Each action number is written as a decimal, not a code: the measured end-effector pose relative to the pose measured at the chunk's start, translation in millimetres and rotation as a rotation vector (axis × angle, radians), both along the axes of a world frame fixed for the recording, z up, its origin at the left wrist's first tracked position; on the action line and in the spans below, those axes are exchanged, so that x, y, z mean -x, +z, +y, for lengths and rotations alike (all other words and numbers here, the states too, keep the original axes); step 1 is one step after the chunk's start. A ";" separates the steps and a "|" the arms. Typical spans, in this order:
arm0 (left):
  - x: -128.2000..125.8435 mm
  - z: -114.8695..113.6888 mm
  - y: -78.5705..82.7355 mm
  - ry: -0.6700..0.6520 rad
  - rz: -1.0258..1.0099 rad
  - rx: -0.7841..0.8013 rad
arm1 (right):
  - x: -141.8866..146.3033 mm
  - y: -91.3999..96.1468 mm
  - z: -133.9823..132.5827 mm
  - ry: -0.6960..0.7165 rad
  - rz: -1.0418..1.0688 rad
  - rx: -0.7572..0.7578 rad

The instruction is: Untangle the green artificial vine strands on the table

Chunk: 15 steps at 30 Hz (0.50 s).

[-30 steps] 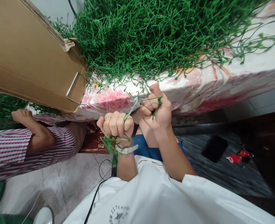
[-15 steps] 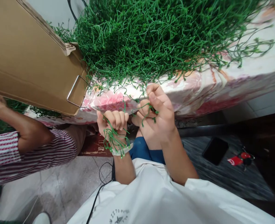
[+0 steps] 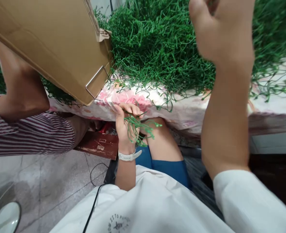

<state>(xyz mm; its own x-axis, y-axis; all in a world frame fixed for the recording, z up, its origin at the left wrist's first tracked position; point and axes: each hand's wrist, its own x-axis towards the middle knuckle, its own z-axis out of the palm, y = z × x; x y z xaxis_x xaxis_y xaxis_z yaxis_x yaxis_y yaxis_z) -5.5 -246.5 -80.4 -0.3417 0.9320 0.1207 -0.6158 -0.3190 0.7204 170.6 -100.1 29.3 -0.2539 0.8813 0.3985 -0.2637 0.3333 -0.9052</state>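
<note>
My left hand (image 3: 127, 121) is closed around a small bunch of thin green plastic-looking stems (image 3: 140, 127) with tiny tips. It hangs over my lap, just in front of the table edge, a white band on its wrist. My right hand (image 3: 222, 35) is raised over the big heap of green stems (image 3: 162, 48) at the top right. Its fingers are mostly cut off by the upper frame edge, so whether it holds anything does not show.
A cardboard box (image 3: 58, 42) with a metal wire loop (image 3: 96, 82) stands at the left on the flower-patterned tablecloth (image 3: 181, 108). Beside it is a co-worker's bent arm (image 3: 24, 84) in a striped sleeve. A red-brown bench (image 3: 99, 144) stands below.
My right hand has left the spot beside the left and swung up and right over the heap. The left hand still grips its bunch. The view has shifted.
</note>
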 end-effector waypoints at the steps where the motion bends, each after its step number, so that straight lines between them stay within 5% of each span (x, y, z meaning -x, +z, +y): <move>1: -1.0 0.2 -1.1 0.011 0.000 -0.001 | 5.5 -12.7 -18.7 -0.021 -0.015 -0.020; 8: -10.1 2.1 -13.9 0.240 0.215 -0.053 | 55.2 -106.9 -123.5 -0.309 0.051 -0.150; 15: -26.3 -4.0 -17.7 0.437 0.442 -0.080 | 78.1 -136.1 -140.7 -0.247 0.098 -0.065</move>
<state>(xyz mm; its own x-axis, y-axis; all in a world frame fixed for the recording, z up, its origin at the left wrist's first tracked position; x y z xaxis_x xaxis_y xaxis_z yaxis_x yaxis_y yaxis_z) 20.8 -250.5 -98.2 -0.5910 0.6996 0.4016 -0.0654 -0.5377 0.8406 92.5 -240.8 -106.8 0.0083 0.8835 0.4683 -0.2528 0.4549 -0.8539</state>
